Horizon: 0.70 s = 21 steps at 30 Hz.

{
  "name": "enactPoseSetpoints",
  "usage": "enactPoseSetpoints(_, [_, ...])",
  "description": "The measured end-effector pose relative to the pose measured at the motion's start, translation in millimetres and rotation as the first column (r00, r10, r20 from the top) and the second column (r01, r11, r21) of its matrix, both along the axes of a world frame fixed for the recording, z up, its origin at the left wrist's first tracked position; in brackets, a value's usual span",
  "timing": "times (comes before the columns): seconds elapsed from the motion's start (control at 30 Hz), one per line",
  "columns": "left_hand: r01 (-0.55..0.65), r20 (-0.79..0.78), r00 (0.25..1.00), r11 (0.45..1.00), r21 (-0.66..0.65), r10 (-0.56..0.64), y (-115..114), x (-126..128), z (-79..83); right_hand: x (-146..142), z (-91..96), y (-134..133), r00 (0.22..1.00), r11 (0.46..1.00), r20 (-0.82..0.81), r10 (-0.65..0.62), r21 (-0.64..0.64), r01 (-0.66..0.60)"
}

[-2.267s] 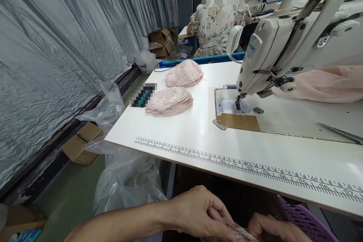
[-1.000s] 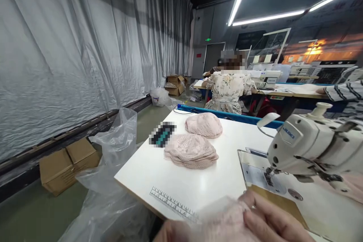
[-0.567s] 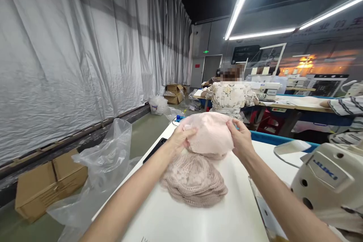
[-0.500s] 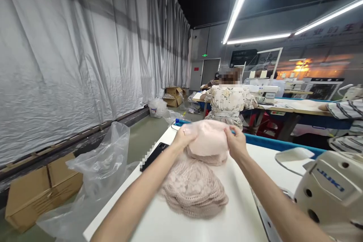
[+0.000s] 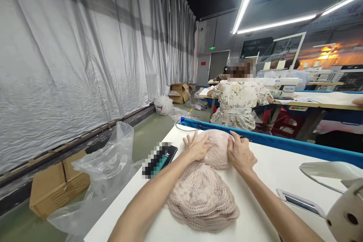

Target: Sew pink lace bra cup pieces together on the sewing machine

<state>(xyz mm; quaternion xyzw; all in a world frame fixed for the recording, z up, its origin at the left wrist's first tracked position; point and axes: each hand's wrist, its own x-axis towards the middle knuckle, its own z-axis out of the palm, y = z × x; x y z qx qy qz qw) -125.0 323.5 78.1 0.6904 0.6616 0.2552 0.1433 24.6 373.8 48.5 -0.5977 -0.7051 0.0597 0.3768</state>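
Note:
Two stacks of pale pink lace pieces lie on the white sewing table point(image 5: 272, 170). My left hand point(image 5: 196, 146) and my right hand point(image 5: 239, 152) press flat on either side of the far stack point(image 5: 217, 150), fingers spread over the lace. The near stack point(image 5: 202, 197) sits between my forearms, untouched. A phone point(image 5: 161, 158) lies on the table just left of my left hand.
A sewing machine head point(image 5: 346, 211) is at the lower right. A clear plastic bag point(image 5: 104, 174) hangs off the table's left edge, with a cardboard box point(image 5: 56, 185) on the floor. A person in a floral dress point(image 5: 239, 102) sits at the table beyond.
My hands came up from below the table with a pink lace piece, carried it forward and lowered it onto the far stack. They now rest flat on it.

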Motion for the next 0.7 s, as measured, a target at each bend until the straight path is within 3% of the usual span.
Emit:
enactPoseSetpoints(0.03, [0.025,-0.007,1.000,1.000,0.013,-0.025,-11,-1,6.0,3,1.3,-15,0.999,0.999,-0.020,0.037,0.016,-0.036])
enactPoseSetpoints(0.1, [0.101,-0.005,0.995,0.995,0.019,-0.101,-39,-2,15.8,12,1.0,-51,0.968,0.967,-0.018,0.251,0.051,-0.250])
enactPoseSetpoints(0.17, [0.209,0.017,0.978,0.977,-0.031,-0.209,-70,-3,19.3,23,-4.2,-90,0.873,0.872,-0.004,0.487,0.060,-0.486])
enactPoseSetpoints(0.23, [0.282,0.052,0.959,0.955,-0.088,-0.278,-95,0,15.1,34,-13.2,-122,0.784,0.782,0.001,0.621,0.052,-0.621])
enactPoseSetpoints(0.33, [0.262,0.092,0.963,0.956,-0.132,-0.252,-114,8,1.8,45,-26.9,-147,0.747,0.745,-0.006,0.665,0.069,-0.663])
enactPoseSetpoints(0.43, [0.191,0.145,0.974,0.976,-0.104,-0.175,-116,13,-6.5,48,-33.5,-154,0.741,0.740,-0.022,0.672,0.072,-0.669])
enactPoseSetpoints(0.7, [0.174,0.465,0.878,0.980,-0.092,-0.112,-119,0,-3.3,44,-20.5,-148,0.774,0.783,-0.123,0.621,0.088,-0.615])
